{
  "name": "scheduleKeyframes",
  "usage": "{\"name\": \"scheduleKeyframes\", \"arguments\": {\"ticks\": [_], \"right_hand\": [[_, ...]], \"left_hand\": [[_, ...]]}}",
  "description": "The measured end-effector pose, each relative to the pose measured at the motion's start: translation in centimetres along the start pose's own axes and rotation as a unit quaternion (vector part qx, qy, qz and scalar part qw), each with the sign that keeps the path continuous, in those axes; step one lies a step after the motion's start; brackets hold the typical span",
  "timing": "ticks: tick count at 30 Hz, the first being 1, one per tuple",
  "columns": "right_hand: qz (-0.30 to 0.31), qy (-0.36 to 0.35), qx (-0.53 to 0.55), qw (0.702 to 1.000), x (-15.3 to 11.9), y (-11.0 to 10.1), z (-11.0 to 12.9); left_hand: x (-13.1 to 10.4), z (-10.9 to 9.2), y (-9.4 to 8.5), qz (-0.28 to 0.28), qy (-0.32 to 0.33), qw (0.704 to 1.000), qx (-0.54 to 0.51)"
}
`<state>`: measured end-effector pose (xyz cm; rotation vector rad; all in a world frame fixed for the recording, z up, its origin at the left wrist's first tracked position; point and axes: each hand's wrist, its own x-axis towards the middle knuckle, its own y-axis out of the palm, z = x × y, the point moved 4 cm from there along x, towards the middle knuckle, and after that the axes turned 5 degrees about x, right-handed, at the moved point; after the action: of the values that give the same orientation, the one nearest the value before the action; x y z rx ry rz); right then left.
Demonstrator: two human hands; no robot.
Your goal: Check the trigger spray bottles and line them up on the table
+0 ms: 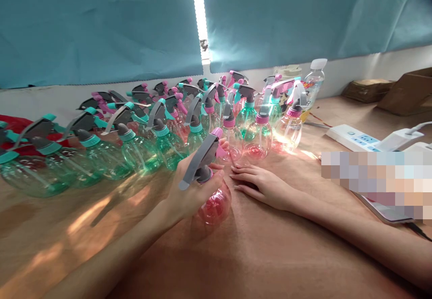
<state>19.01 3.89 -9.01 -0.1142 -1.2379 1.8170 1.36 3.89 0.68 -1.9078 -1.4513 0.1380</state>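
Observation:
My left hand (192,191) is wrapped around the neck of a pink spray bottle (215,206) in the middle of the table. This bottle has a round clear pink body, a pink collar and a grey trigger head with a pink nozzle. My right hand (258,183) lies palm down on the tabletop just to the right, its fingers stretched toward the bottle and holding nothing. Behind both hands stand several more spray bottles, green ones (138,152) to the left and pink ones (258,143) nearer the right.
A clear drink bottle with a white cap (315,80) stands behind the rows at the right. On the right side lie a white power strip (354,139) with plugs and a phone-like device (384,209) with a cable. Cardboard boxes (408,94) sit farther back, below teal curtains (101,29).

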Motion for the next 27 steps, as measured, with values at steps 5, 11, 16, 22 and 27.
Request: {"name": "scheduleKeyframes", "arguments": {"ticks": [5,11,16,22,27], "right_hand": [[-0.001,-0.002,0.001,1.0,0.01,-0.07,0.08],[0.009,0.002,-0.009,1.0,0.05,-0.06,0.04],[0.01,0.008,-0.007,1.0,0.07,-0.05,-0.02],[0.007,0.008,0.001,1.0,0.05,-0.04,-0.07],[0.004,0.006,0.005,1.0,0.01,-0.08,-0.05]], "left_hand": [[0.01,0.18,0.01,-0.003,0.0,1.0,0.001],[0.0,0.26,0.08,-0.009,0.011,1.0,-0.002],[-0.03,0.04,0.16,-0.009,0.024,1.0,-0.013],[-0.03,-0.28,0.23,0.001,0.038,0.999,-0.03],[0.3,-0.57,0.16,0.01,0.027,0.999,-0.04]]}}
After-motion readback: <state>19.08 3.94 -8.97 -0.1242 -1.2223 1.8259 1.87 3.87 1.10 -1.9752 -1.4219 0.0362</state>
